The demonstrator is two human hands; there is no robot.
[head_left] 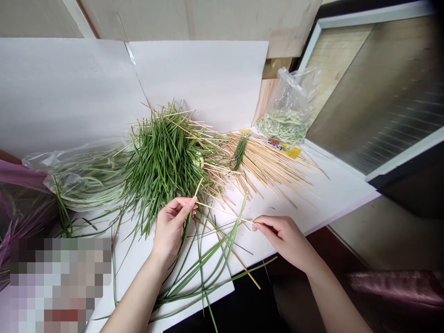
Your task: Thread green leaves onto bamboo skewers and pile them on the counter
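Observation:
My left hand [172, 226] pinches the pale stem end of a garlic chive [199, 187] between thumb and fingertips. A thin bamboo skewer [220, 211] runs from there to my right hand [286, 238], whose thumb and fingers are closed on its other end. Other chive stalks [227, 245] cross the skewer near my right fingertips and trail down over the table edge; whether they are pierced or only lie across it, I cannot tell. Just beyond my left hand stands a thick heap of green chives [161, 155]. Loose bamboo skewers [274, 169] lie fanned out behind my right hand.
A clear bag of pale green stalks [93, 178] lies at left, near purple plastic [22, 199]. A tied clear bag [286, 111] with shredded greens stands at back right. White boards [197, 78] line the back. A framed glass panel [374, 83] borders the white table [333, 185].

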